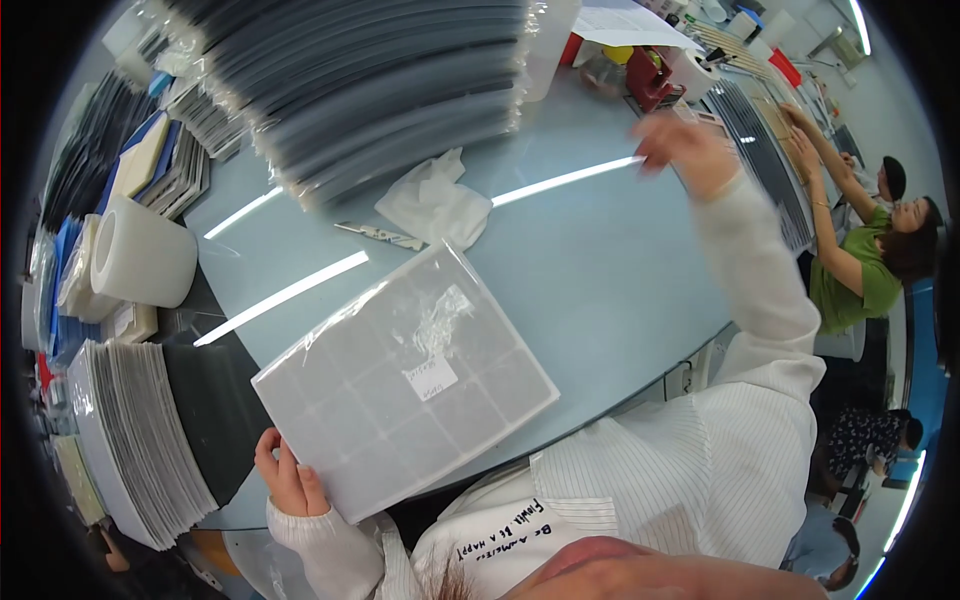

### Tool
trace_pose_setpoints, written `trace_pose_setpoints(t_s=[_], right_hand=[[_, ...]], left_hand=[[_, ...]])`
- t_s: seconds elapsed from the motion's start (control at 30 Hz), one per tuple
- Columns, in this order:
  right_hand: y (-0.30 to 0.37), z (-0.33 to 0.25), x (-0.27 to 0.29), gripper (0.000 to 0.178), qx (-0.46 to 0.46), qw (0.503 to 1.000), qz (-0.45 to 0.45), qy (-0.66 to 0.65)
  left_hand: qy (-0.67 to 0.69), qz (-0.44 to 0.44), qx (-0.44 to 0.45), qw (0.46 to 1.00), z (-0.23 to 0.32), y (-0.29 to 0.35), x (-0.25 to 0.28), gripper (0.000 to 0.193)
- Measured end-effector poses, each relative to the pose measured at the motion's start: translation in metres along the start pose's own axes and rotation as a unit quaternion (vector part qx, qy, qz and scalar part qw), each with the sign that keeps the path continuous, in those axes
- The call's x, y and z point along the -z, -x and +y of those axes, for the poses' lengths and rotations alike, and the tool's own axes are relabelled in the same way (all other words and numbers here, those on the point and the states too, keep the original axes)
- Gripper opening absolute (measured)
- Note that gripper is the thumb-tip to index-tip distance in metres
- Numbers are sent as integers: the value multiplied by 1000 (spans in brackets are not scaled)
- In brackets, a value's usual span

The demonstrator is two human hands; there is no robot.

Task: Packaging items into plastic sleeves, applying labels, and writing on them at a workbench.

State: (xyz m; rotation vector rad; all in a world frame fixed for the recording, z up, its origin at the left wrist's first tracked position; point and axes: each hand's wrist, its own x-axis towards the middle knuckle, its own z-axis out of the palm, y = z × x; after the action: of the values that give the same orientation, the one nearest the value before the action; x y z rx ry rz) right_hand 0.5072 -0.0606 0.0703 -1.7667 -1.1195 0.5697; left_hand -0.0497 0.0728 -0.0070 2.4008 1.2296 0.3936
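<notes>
Translucent grey, clear-wrapped: that's the flat packet [375, 405] my left hand [290, 475] is pinching, thumb over the edge at its 8 o'clock. Packet sits at 7 o'clock of the view, skewed, lapping over the near edge of the pale blue-grey table [620, 260]. Faint grid shows through; white label [431, 378] near the middle of its face (top wrap creased and shiny just above it).

My right hand [690, 152] is up at 2 o'clock from the packet, fingers bent, well apart from it. Motion-blurred, so can't tell whether it's closed on anything.

From the packet outward: crumpled white wrap [435, 200] at 12, just off its top corner, patterned cutter [380, 236] beside that. Tall stack of dark panels [370, 90] beyond, between 11 and 12. White foam roll [145, 255] at 10, stacked sheets [145, 440] at 9. Red dispenser [652, 80] at 1, co-worker in green [860, 265] past 2.
</notes>
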Motion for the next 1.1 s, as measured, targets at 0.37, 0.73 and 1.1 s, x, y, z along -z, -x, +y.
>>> trace_pose_setpoints(t_s=[0.37,0.73,1.1], right_hand=[[100,-24,-193,33,-92,987,-133,-20],[110,-26,-189,55,-142,943,-190,-235],[-9,-207,-261,59,62,894,-400,-192]], left_hand=[[150,85,-61,983,-11,1,-19,41],[593,38,176,785,22,14,-8,55],[625,280,14,728,-2,57,124,53]])
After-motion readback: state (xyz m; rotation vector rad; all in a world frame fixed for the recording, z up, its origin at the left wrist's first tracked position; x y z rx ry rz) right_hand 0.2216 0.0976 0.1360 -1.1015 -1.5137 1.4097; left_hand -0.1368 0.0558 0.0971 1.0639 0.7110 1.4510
